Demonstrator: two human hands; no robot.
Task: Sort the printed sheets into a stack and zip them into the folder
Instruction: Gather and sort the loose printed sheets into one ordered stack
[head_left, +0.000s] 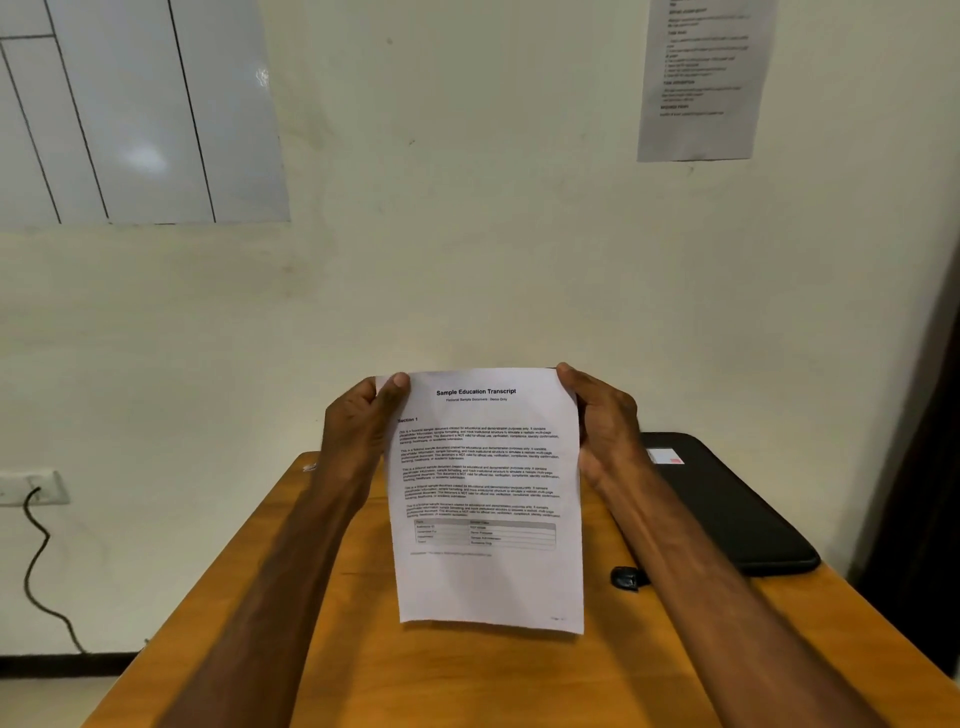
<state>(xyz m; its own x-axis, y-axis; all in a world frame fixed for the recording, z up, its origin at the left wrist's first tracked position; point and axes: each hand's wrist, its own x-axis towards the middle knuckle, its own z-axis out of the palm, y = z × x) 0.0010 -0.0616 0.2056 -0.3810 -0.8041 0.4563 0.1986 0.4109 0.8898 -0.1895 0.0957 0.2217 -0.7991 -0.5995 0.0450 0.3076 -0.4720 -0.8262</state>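
Note:
I hold the printed sheets (488, 499) upright above the wooden table (363, 649), the top page headed "Sample Education Transcript". My left hand (358, 421) grips the upper left edge and my right hand (605, 421) grips the upper right edge. The lower edge of the sheets hangs close to the tabletop; whether it touches is unclear. I cannot tell how many sheets lie behind the front one. The black zip folder (737, 509) lies flat at the table's right side, partly behind my right forearm.
A small black object (626, 578) sits on the table just left of my right forearm. The table stands against a cream wall. A wall socket with a dark cable (36, 545) is at the left. A paper notice (701, 78) hangs on the wall.

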